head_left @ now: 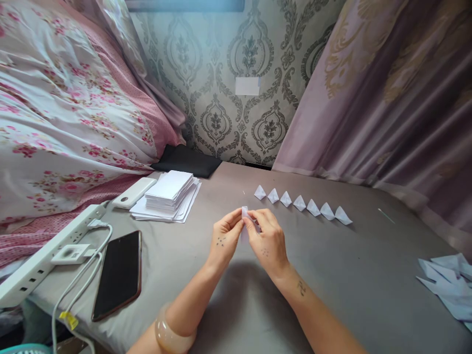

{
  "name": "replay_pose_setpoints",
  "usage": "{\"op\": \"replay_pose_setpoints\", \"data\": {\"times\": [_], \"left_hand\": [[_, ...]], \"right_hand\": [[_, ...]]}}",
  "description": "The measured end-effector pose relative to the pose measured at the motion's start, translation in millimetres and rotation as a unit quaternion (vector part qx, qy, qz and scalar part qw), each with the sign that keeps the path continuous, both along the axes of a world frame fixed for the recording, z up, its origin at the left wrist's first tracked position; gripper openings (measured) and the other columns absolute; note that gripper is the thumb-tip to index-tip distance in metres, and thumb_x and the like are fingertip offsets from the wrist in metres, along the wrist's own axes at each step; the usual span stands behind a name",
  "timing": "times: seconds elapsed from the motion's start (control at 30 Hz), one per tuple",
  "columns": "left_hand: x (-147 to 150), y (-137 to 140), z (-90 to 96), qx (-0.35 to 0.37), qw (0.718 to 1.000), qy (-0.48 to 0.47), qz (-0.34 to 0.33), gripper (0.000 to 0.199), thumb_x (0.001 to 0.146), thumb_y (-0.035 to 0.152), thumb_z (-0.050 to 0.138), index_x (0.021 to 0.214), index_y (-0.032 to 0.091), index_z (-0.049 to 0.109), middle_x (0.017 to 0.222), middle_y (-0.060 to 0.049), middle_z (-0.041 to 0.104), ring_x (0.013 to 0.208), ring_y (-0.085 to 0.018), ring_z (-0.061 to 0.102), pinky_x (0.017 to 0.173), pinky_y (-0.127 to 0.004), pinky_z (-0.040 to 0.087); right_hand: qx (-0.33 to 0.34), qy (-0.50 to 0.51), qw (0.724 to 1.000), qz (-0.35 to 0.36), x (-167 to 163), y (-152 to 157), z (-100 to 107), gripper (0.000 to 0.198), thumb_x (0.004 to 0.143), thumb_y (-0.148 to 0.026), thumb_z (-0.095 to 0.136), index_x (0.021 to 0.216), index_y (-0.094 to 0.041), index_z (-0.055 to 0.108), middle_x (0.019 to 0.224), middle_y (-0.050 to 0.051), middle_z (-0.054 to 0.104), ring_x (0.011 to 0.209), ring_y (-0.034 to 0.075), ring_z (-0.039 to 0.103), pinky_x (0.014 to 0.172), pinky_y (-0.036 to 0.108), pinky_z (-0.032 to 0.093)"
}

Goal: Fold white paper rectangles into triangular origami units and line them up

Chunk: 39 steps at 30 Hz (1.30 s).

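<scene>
Both hands meet above the middle of the grey-covered surface [177, 265], with a small folded piece of white paper [245, 211] between their fingertips. My left hand [224, 238] pinches the paper from the left. From the right, my right hand [268, 238] grips it with thumb and fingers, which hide most of its lower part. Beyond my right hand, several folded white paper pieces [299, 203] with pointed tops stand in a slanting row. A stack of white paper sheets [169, 189] lies to the left of my hands.
Left of me are a black phone [120, 273], a white power strip [47, 258] with cables and a white power bank [134, 192]. A black folder-like item [195, 161] lies at the back. Folded papers [448, 285] pile at far right, near a cotton swab [386, 215].
</scene>
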<state>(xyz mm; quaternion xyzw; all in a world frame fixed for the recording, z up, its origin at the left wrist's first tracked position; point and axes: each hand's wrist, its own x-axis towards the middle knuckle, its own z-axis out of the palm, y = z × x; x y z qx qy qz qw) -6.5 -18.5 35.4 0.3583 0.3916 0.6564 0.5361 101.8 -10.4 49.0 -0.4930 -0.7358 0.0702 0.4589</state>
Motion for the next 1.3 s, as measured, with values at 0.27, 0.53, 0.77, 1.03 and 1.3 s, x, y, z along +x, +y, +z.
{"op": "replay_pose_setpoints", "data": {"times": [0.27,0.53,0.77,1.03,1.3], "left_hand": [[1,-1,-4.7,0.023,0.999,0.044,-0.011,0.032,0.075,0.03,0.07,0.104,0.018,0.07,0.102,-0.006,0.073,0.1,-0.022,0.066,0.092,-0.033,0.05],[1,-1,-4.6,0.033,0.997,0.062,-0.012,0.032,0.073,0.031,0.071,0.103,0.019,0.071,0.105,-0.006,0.072,0.104,-0.023,0.064,0.097,-0.036,0.048],[1,-2,-2.4,0.038,0.997,0.066,-0.022,0.03,0.075,0.029,0.069,0.103,0.018,0.071,0.101,-0.006,0.073,0.101,-0.023,0.065,0.094,-0.035,0.048],[-11,-1,4.3,-0.01,0.999,0.041,-0.031,0.023,0.075,0.032,0.069,0.093,0.016,0.072,0.097,-0.008,0.07,0.093,-0.019,0.063,0.083,-0.03,0.049],[-35,5,11.8,-0.1,0.99,0.016,-0.096,0.023,0.069,0.035,0.074,0.066,0.013,0.065,0.07,-0.003,0.063,0.073,-0.014,0.06,0.078,-0.031,0.049]], "right_hand": [[-0.011,0.028,1.0,0.003,0,-1,4,0.012,0.087,-0.023,0.052,0.08,-0.022,0.062,0.083,0.004,0.062,0.08,0.018,0.057,0.071,0.029,0.046],[-0.029,0.04,0.999,0.008,4,0,6,0.015,0.089,-0.027,0.051,0.089,-0.024,0.065,0.084,0.003,0.067,0.079,0.018,0.059,0.071,0.029,0.046],[-0.014,0.049,0.999,0.003,0,-2,6,0.012,0.087,-0.023,0.052,0.086,-0.023,0.064,0.086,0.004,0.064,0.083,0.018,0.059,0.072,0.029,0.047],[-0.039,0.052,0.997,0.037,2,-3,9,0.005,0.086,-0.02,0.056,0.085,-0.023,0.06,0.084,0.002,0.063,0.077,0.016,0.057,0.068,0.028,0.046],[0.005,-0.079,0.991,0.112,4,-4,9,0.011,0.091,-0.021,0.051,0.088,-0.022,0.061,0.083,0.002,0.063,0.08,0.017,0.054,0.074,0.03,0.044]]}}
